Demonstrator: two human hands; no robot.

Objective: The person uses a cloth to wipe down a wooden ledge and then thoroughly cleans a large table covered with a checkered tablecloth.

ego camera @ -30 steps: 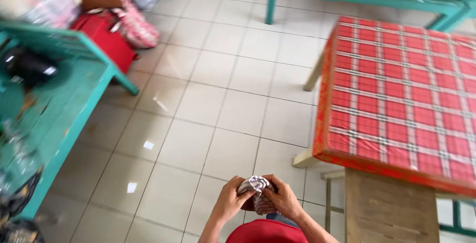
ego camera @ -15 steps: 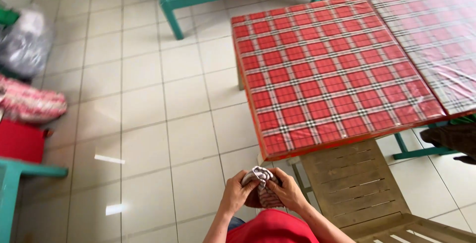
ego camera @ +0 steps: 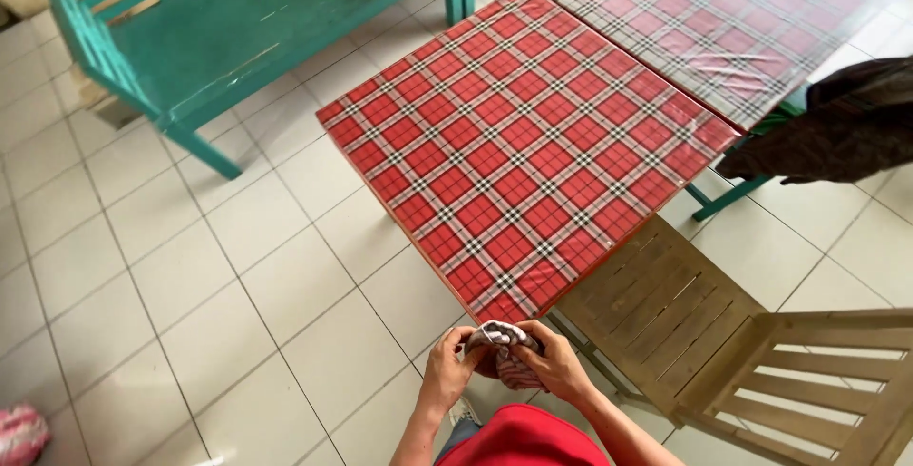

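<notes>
Red plaid table (ego camera: 518,143), wooden chair (ego camera: 723,333), teal bench (ego camera: 257,19).

The cloth (ego camera: 504,352) is a small piece of fabric with thin dark red and white stripes, bunched into a tight, rounded wad with folds showing on top. It is held up in the air between both hands, low in the view and close to the person's body, above the tiled floor and just in front of the near corner of the red checked surface. Its lower part is hidden behind the fingers.
</notes>
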